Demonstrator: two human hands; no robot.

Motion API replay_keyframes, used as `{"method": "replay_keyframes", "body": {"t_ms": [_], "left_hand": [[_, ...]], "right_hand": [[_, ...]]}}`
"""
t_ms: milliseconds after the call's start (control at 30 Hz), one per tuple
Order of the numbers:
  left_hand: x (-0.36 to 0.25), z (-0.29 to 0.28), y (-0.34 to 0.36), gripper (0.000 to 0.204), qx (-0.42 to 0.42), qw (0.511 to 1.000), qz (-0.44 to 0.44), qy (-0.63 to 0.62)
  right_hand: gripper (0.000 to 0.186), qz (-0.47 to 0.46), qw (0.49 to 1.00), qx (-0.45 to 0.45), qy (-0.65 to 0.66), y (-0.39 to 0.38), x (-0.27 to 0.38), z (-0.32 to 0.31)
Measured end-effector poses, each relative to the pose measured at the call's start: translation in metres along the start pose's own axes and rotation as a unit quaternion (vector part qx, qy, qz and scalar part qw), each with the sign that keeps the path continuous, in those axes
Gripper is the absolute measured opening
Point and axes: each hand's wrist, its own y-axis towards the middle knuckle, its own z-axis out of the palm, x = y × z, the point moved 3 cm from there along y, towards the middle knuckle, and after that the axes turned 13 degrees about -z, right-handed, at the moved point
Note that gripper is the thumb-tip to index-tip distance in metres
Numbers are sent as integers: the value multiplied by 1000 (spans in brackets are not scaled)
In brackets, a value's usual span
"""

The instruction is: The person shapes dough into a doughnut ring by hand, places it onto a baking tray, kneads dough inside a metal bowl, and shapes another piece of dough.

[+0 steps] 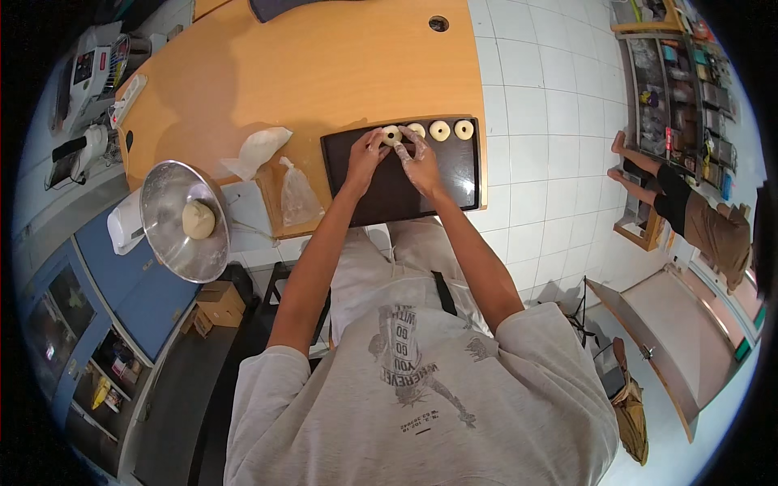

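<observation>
Between the fingertips of my left hand (365,158) and my right hand (415,162) is a pale dough ring (391,128), held near the back edge of a black tray (397,194). Both hands have curled fingers and some white flour on them. Three more dough rings (440,130) sit in a row along the tray's back to the right; the nearest is partly covered by my right hand. Left of the tray lie two clear bags of white powder (300,194). Farther left, a steel bowl (162,235) on a white appliance (123,223) holds a dough ball (198,219).
The wooden table (340,57) carries a power strip (126,101) at its left edge. White appliances (85,77) stand beyond it. Blue cabinets (121,283) are at the left. Across the tiled floor (535,227), another person (713,235) is by cluttered shelves (681,113) at the right.
</observation>
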Motion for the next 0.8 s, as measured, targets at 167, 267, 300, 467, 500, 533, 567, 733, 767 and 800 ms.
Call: {"method": "replay_keyframes", "body": {"t_ms": [167, 267, 300, 467, 500, 533, 567, 733, 767, 800], "left_hand": [[-4, 0, -3, 42, -28, 999, 15, 38], [-5, -1, -4, 43, -28, 998, 8, 56], [-5, -2, -6, 43, -30, 998, 8, 56], [-5, -7, -4, 50, -86, 983, 40, 158], [-4, -9, -4, 50, -87, 983, 40, 159], [-3, -9, -5, 50, -94, 979, 41, 176], [-2, -9, -6, 50, -102, 975, 43, 193], [10, -20, -6, 48, -100, 945, 122, 285], [11, -23, -7, 47, -100, 925, 186, 315], [14, -28, -6, 47, -102, 925, 187, 315]], "right_hand": [[43, -17, 999, 21, -32, 2, 1, 5], [42, 3, 1000, 16, -2, 1, 1, 4], [42, 4, 1000, 17, 0, 1, 2, 5], [41, -35, 999, -7, 7, -2, 1, 6], [41, -35, 999, -7, 8, -3, 1, 7], [41, -32, 999, -14, 20, -5, -1, 7], [41, -30, 999, -20, 32, -6, -3, 6], [47, -96, 994, 5, -46, -9, 0, 3], [50, -112, 991, 17, -71, -11, 5, 4], [50, -113, 991, 18, -69, -13, 10, 5]]}}
